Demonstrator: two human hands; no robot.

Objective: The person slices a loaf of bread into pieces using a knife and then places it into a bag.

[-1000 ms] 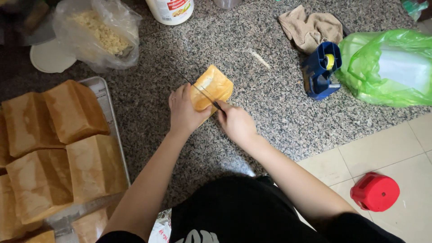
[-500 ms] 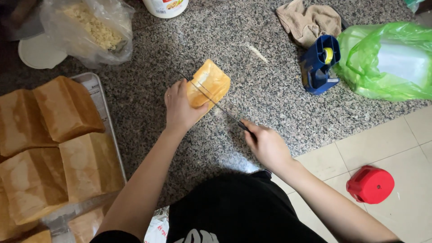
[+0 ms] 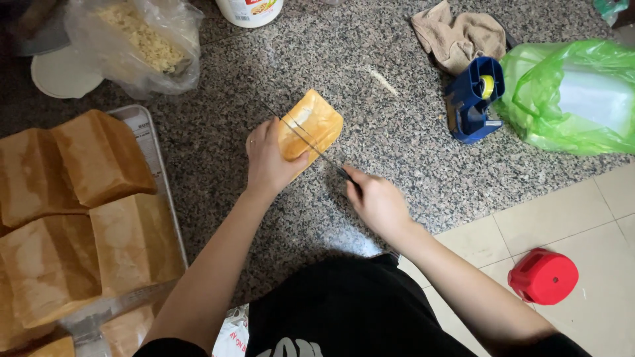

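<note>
A small golden-crusted piece of bread (image 3: 316, 124) lies on the speckled granite counter (image 3: 370, 119). My left hand (image 3: 266, 158) grips its near left end and steadies it. My right hand (image 3: 376, 199) holds the dark handle of a long thin knife (image 3: 305, 140), whose blade runs diagonally up-left across the top of the bread. The blade's far tip reaches past the bread toward the upper left.
A metal tray (image 3: 151, 152) with several large bread loaves (image 3: 99, 158) sits at left. A clear bag of shredded food (image 3: 142, 39), a white lid (image 3: 59, 76), a white jar (image 3: 250, 10), a beige cloth (image 3: 456, 36), a blue tape dispenser (image 3: 473, 99) and a green plastic bag (image 3: 572, 96) surround the work spot. A red object (image 3: 544, 276) lies on the tiled floor.
My right hand has drawn back toward me from the bread, pulling the knife along the cut. The left hand and bread stay in place.
</note>
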